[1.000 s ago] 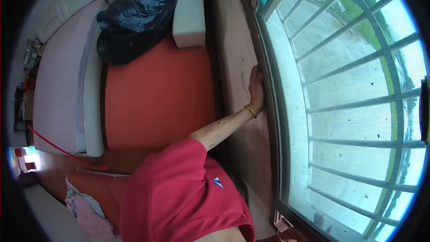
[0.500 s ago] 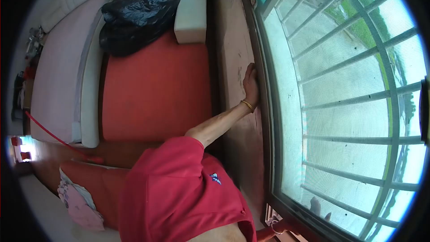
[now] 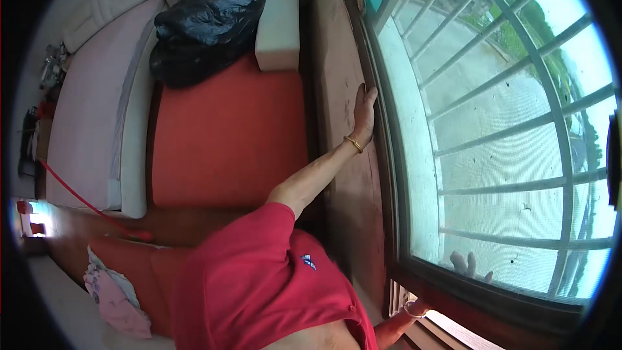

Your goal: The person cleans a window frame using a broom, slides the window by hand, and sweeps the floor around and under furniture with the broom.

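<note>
My left hand [image 3: 365, 116] rests against the inner edge of the window frame [image 3: 382, 155], above the sill [image 3: 340, 91]. Its thumb stands apart from the fingers, and a gold bangle [image 3: 354, 143] circles the wrist. At the lower right, my right hand [image 3: 421, 307] is wrapped around the dark edge of the window screen [image 3: 483, 293]. Blurred fingertips show through the mesh on its far side. A bracelet sits on that wrist, and the red sleeve and body hide part of the forearm. Below the screen's edge is a bright gap [image 3: 463, 330].
A black plastic bag [image 3: 210, 23] lies on the pale sofa beside a red seat [image 3: 230, 136]. A red cord [image 3: 81, 193] hangs at the left. Pink cloth [image 3: 116, 301] drapes over another red seat. Metal bars [image 3: 495, 188] stand outside the window.
The screen's lower edge and my right hand have moved upward in view, and the gap below has widened. My left hand's thumb and fingers have spread. The view has shifted slightly.
</note>
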Tool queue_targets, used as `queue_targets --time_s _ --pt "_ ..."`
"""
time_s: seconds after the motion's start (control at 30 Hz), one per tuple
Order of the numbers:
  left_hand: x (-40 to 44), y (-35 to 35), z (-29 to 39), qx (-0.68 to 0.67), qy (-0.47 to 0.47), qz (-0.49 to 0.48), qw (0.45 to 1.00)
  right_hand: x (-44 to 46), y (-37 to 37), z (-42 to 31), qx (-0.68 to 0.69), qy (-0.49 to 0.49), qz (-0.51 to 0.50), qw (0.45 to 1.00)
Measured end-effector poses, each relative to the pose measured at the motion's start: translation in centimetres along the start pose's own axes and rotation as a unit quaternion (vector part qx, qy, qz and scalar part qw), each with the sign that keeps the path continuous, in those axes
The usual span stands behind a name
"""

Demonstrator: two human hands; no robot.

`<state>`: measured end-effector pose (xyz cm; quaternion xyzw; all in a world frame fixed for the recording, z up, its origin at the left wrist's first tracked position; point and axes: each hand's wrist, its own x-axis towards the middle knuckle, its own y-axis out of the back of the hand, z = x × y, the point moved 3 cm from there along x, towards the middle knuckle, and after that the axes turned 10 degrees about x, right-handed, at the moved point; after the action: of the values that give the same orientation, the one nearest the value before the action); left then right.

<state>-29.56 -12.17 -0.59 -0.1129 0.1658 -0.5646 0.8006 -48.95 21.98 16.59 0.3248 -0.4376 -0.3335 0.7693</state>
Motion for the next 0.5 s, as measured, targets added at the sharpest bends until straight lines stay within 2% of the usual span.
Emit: queue_targets --time_s 0.07,0.13,0.2,0.27,0.3,0.33,0.4,0.43,0.5 --pt "0.9 -0.1 0.1 0.059 -0.046 -0.060 0.995 -1.0 -0.1 0.0 -0.017 -0.010 -0.006 1.000" --pt "2.6 -0.2 -1.2 0.071 -0.064 -0.058 0.994 -4.5 -1.9 1.6 0.172 -0.136 0.033 0.975" --pt "1.9 -0.2 0.0 0.044 -0.043 -0.075 0.995 -9.0 -4.5 3.0 0.359 -0.258 0.060 0.895" --pt "1.9 -0.6 -0.7 0.028 -0.042 -0.043 0.998 -11.2 -6.7 3.9 0.521 -0.373 0.084 0.763" --pt "2.2 -0.8 -1.5 -0.008 -0.061 -0.046 0.997 -4.4 -3.8 0.9 0.497 -0.441 0.163 0.730" --pt "2.5 -1.1 -2.0 -0.046 -0.080 -0.049 0.995 -5.3 -4.4 1.8 0.497 -0.438 0.165 0.731" --pt "2.3 -1.0 -1.1 -0.034 -0.080 -0.040 0.995 -8.0 -5.7 3.3 0.527 -0.378 0.108 0.754" --pt "1.9 -0.9 -0.7 -0.031 -0.070 -0.054 0.996 -4.1 -5.4 2.9 0.804 -0.211 0.217 0.511" --pt "1.1 -0.9 -0.1 -0.029 -0.055 -0.067 0.996 -4.1 -5.6 2.8 0.799 -0.240 0.224 0.504"
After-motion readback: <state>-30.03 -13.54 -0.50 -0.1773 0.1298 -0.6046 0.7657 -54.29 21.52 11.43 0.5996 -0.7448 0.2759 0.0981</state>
